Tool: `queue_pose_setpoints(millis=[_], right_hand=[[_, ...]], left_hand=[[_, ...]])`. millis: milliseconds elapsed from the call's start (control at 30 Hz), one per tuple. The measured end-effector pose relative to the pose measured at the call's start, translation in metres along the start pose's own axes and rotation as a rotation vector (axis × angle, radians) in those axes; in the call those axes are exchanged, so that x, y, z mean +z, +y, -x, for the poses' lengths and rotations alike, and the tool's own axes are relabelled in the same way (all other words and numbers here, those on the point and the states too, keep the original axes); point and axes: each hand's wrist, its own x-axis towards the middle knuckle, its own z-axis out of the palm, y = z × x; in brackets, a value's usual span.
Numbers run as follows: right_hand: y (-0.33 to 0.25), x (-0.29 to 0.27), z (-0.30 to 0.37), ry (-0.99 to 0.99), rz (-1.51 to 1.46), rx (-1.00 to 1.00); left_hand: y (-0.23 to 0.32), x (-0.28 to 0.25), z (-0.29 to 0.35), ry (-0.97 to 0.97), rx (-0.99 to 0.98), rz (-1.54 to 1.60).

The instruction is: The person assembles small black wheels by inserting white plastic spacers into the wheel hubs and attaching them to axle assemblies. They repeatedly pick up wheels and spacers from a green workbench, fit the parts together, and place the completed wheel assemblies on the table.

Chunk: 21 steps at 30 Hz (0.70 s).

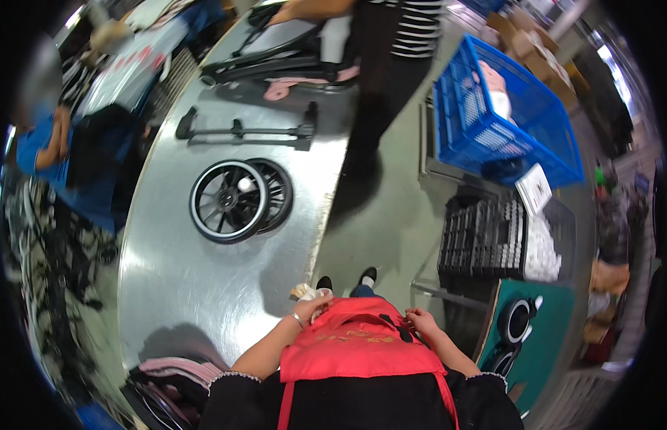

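My left hand [313, 307] is closed on a crumpled whitish cloth [303, 292] at the table's near right edge, beside the red apron [362, 351] I wear. At the apron's right side is my right hand [424, 324], its fingers curled in; whatever they hold, if anything, is too small to make out. On the metal table [169, 265], ahead and to the left, two black spoked wheels [229, 201] lie overlapped, the front one with a pale ring. Beyond them lies a black and grey bar frame [247, 132].
A co-worker in striped clothing [417, 29] stands at the far end, a hand over a dark stroller frame [276, 57]. To the right are a blue crate [459, 136], a black crate [484, 240] and a green surface [548, 344] with wheels. Pink-trimmed parts [176, 369] sit near left.
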Motion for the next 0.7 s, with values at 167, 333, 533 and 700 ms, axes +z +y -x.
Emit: queue_pose_setpoints(millis=[167, 333, 533, 700], right_hand=[[0.059, -0.003, 0.046, 0.046, -0.103, -0.032], [0.140, -0.014, 0.034, 0.157, -0.329, -0.183], [0.195, -0.073, 0.140, 0.139, -0.719, -0.296], [0.267, -0.120, 0.222, 0.220, -0.977, -0.434]], left_hand=[[-0.035, 0.015, -0.006, -0.111, -0.205, -0.235], [-0.038, 0.028, -0.032, 0.068, -0.211, -0.459], [-0.085, 0.104, -0.076, 0.081, -0.083, -0.439], [-0.179, 0.250, -0.095, -0.214, 0.581, -1.291]])
